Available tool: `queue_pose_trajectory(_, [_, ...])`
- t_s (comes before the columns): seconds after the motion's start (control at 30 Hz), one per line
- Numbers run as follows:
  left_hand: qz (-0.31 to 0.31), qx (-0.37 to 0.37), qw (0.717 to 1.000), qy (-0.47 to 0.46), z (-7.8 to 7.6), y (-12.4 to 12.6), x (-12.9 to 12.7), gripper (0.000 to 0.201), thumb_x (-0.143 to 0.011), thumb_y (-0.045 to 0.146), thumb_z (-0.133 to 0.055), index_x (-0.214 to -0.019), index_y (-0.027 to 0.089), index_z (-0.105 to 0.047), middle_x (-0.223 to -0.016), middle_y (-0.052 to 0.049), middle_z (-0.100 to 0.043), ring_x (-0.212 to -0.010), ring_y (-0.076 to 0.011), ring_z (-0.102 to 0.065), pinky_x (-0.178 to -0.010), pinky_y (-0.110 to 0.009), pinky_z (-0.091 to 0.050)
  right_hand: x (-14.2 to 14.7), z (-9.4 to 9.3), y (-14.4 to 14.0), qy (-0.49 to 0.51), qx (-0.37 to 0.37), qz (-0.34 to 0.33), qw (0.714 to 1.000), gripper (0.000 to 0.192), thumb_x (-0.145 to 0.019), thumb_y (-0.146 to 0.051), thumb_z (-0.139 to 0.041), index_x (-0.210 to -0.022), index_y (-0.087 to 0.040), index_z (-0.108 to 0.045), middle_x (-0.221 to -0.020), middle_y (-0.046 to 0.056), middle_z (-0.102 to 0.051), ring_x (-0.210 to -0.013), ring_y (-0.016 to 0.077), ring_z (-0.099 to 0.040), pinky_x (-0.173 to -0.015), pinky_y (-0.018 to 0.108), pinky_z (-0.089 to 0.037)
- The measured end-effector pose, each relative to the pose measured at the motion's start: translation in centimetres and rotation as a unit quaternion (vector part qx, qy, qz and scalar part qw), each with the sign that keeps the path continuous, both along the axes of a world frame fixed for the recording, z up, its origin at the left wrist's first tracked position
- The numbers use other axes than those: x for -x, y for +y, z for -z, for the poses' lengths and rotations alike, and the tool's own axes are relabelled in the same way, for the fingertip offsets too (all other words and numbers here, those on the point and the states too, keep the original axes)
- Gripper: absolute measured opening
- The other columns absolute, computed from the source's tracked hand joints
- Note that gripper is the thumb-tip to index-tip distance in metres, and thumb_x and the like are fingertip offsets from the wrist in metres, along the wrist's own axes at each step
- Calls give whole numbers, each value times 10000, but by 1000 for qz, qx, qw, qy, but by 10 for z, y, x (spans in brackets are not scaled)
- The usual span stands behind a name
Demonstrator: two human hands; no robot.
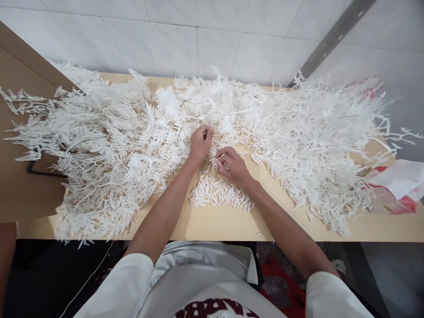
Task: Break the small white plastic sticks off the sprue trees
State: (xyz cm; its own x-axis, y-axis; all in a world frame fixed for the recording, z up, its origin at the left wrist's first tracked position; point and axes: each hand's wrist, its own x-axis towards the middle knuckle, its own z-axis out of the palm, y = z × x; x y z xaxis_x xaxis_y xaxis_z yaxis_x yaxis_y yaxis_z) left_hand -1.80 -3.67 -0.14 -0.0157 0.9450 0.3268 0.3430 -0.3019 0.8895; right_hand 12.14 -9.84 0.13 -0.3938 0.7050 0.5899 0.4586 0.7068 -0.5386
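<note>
- A long wooden table (232, 225) stands against a white tiled wall (198, 39).
- A big heap of white plastic branches (298, 132) covers most of the table, from one end to the other.
- The branches are thin and spiky, like little trees with many small sticks on them.
- The left hand (199, 143) lies on the heap near the middle of the table. Its fingers are curled shut on a white branch (212, 128) at the edge of the heap.
- The right hand (232, 167) is just beside the left hand, a bit nearer to the front edge of the table. Its fingers pinch a small white piece (221, 157) from the same tangle.
- The two hands are close but not touching.
- A small pile of loose white sticks (220, 194) lies on the bare table, right under the two hands and in front of the big heap.
- A red and white plastic bag (394, 187) sits at the right end of the table, partly under the branches.
- A brown board (23, 145) stands at the left end of the table, and some branches lean over it.
- The person wears a white shirt (202, 282) with short sleeves and dark red letters.
</note>
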Motion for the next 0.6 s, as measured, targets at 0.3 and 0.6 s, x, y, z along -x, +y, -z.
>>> queue_pose_trajectory(0.3, [162,-8,984,-77,2,-2,0,329,-928,465,-512,-1034,193,-662,-1030,-56,-694,-908,-136,-637,-773,-270,-518,-8,-6,4,125,22,240,962,189,-884,-332,-602,-746,-220,-538,-691,-24,-585,-626,108,-529,-611,270,-449])
queue_pose_trajectory(0.6, [198,4,971,-132,0,-2,3,460,-935,350,-509,-1382,292,-413,-956,-28,-694,-717,-107,-619,-660,-248,-534,-19,-3,15,71,110,223,966,293,-942,-466,-482,-1011,-240,-655,-1071,58,-704,-977,187,-648,-799,344,-506])
